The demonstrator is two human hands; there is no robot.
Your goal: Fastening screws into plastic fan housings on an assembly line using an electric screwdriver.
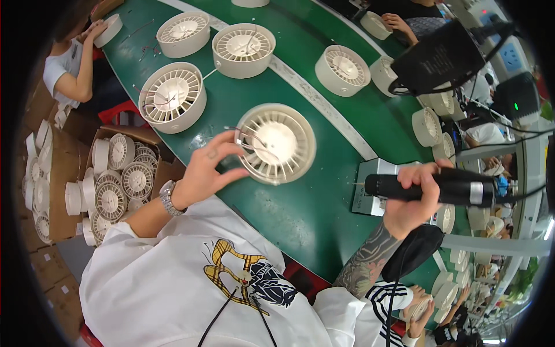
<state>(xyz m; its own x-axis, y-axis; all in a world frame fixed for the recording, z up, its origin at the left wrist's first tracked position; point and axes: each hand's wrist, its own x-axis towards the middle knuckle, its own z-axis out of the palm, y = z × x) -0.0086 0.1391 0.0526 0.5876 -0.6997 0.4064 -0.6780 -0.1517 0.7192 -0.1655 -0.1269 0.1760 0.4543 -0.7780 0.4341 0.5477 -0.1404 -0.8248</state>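
Note:
On the green table before me, a round white plastic fan housing (pixel 277 141) lies face up, with radial slats and thin wires at its left side. My left hand (pixel 211 165), wearing a metal watch, grips its left rim between thumb and fingers. The housing looks slightly blurred. To the right, my right hand (pixel 413 194) is wrapped around a black electric screwdriver (pixel 457 188). Its thin bit points left, away from the housing. Below and behind the tool sits a grey box-shaped device (pixel 365 202), partly covered by the screwdriver and my hand.
More housings, such as one with loose wires (pixel 173 97), stand at the far left. A pale strip (pixel 324 95) crosses the table. Cartons of white parts (pixel 124 185) stand left. A black hanging device (pixel 439 58) and cables occupy the upper right. Other people work around the table.

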